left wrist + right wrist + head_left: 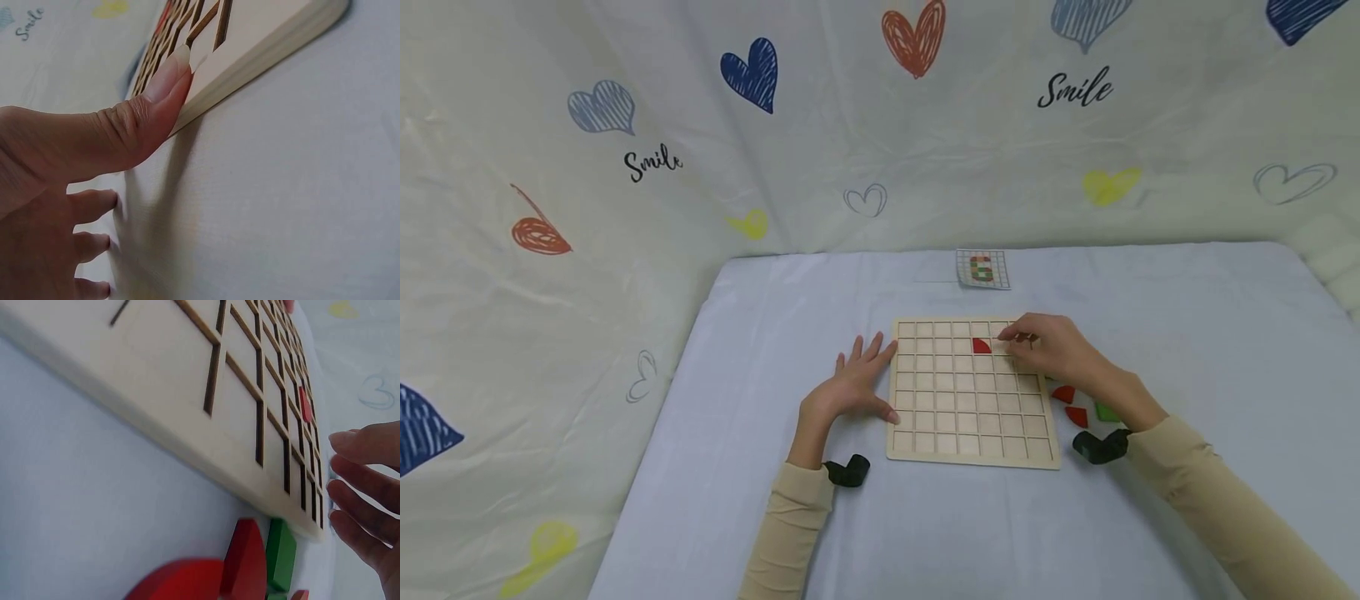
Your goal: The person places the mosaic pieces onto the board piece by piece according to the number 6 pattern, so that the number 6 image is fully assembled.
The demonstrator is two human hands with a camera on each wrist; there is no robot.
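While left wrist doesn't, right shows green blocks (pixel 281 553).

My right hand (pixel 1060 346) covers upper-right cells of the wooden grid board (pixel 966 400), and I cannot tell whether its fingertips (pixel 345 444) pinch anything. My right wrist (pixel 1133 402) hides part of a green block (pixel 1105 412). The pattern card (pixel 982 269) has details too small for me to read. In the right-wrist view, 1 red quarter-round block (pixel 181 581) is blurred and cut off below.
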